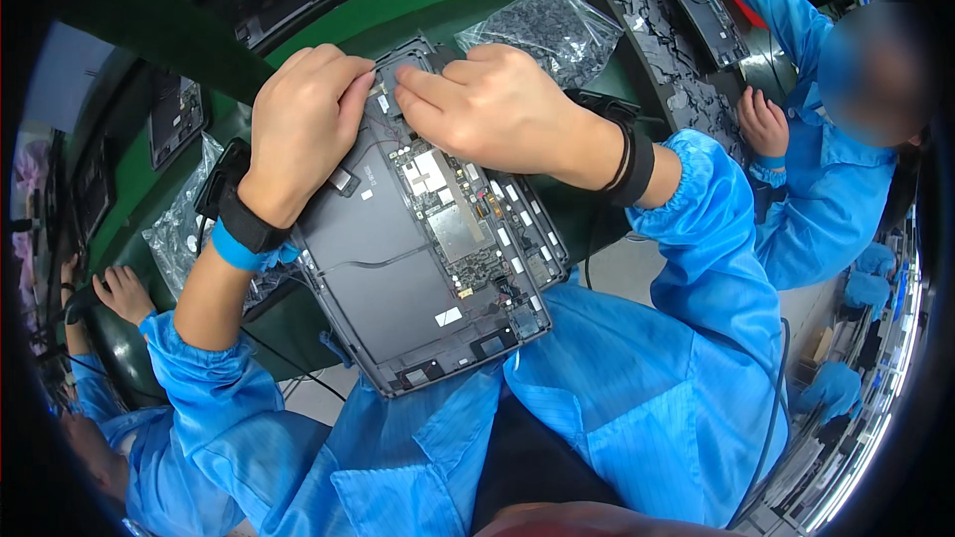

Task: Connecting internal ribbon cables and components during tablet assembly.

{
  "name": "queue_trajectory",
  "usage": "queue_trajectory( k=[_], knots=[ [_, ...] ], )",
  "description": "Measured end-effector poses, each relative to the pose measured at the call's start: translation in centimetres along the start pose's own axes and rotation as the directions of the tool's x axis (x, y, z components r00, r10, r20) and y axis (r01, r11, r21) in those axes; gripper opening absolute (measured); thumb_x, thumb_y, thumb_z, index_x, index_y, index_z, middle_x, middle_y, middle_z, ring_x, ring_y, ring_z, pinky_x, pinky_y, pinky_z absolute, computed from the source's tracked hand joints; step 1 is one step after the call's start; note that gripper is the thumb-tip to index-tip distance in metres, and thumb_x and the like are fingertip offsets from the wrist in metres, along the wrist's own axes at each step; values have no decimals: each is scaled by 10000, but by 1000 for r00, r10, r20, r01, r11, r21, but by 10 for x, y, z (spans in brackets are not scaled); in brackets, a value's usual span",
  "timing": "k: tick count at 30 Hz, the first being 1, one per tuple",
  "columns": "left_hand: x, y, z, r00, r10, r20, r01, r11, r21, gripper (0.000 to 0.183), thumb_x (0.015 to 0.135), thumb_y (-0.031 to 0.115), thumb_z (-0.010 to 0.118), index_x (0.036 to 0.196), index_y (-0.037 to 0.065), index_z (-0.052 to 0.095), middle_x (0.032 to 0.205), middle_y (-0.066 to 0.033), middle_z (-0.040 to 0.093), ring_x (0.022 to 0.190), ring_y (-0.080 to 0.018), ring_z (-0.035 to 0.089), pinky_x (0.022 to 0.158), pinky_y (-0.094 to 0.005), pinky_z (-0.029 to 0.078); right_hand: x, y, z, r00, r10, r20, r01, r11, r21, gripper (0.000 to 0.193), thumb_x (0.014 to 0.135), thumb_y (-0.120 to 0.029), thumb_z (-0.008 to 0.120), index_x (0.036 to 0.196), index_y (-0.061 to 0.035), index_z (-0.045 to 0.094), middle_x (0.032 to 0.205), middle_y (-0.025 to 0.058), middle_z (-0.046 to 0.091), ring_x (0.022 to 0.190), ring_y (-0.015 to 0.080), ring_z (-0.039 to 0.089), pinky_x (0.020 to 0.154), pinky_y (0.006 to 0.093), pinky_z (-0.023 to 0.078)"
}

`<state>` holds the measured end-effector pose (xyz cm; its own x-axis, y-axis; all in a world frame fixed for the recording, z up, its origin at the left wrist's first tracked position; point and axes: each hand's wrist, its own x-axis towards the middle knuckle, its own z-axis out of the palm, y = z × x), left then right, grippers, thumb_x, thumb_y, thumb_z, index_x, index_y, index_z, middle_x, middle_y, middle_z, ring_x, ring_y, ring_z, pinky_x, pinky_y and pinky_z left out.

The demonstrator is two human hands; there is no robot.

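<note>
An opened tablet-like device [368, 229] lies tilted in front of me, its near edge by my lap. Its inside shows a large dark grey flat panel and a circuit board [453, 224] with silver shields. Over the far left part of the device, my left hand [306, 124] is closed, fingertips pinched at the far edge. My right hand [487, 109] is closed too, its fingertips at the far end beside the left ones. What either pinches is too small or hidden. A second dark frame [542, 234] shows along the device's right side.
Clear plastic bags [547, 30] of small dark parts lie beyond my right hand; another bag [184, 219] is at left. A dark tray [647, 40] of black pieces stands at right, near a co-worker's hand [763, 122]. Another person's hand [124, 295] is at left.
</note>
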<state>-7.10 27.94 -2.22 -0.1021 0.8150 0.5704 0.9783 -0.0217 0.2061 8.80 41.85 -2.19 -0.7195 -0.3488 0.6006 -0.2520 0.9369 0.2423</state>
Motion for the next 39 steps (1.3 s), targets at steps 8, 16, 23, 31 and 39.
queue_trajectory(
  k=[8,16,23,31,39],
  knots=[
    [3,-1,-3,1000,-20,24,20,1000,-11,54,801,51,678,848,31,695,760,-76,610,758,-267,609,668,-375,496,-7,17,2,994,83,64,-95,973,211,104,690,-138,637,744,-50,623,791,49,661,576,152,633,488,298,480],
    [10,4,-6,995,-50,84,49,999,10,83,824,82,663,889,53,705,788,-68,634,774,-267,619,674,-370,502,-2,3,2,997,-75,6,75,997,-2,144,689,-120,655,813,-47,666,993,50,698,643,110,592,511,252,424],
    [18,6,-12,978,-159,137,168,984,-58,117,831,129,658,907,60,714,798,-81,650,758,-278,640,651,-380,507,-5,-9,-1,974,-66,-216,63,998,-21,107,594,-149,634,640,-58,601,698,21,581,614,137,540,513,274,408],
    [31,9,3,978,7,208,-23,997,73,103,848,127,660,898,45,700,819,-96,656,743,-296,646,643,-369,510,-19,-14,-5,983,-74,-166,75,997,1,147,689,-113,680,819,-44,693,952,54,708,603,86,533,486,233,360],
    [31,2,0,963,77,257,-84,996,18,135,865,106,649,943,4,690,851,-134,666,761,-308,648,676,-373,520,-21,-12,-5,976,-69,-207,70,998,-1,152,693,-112,683,831,-49,698,959,39,711,594,86,521,478,234,353]
  ],
)
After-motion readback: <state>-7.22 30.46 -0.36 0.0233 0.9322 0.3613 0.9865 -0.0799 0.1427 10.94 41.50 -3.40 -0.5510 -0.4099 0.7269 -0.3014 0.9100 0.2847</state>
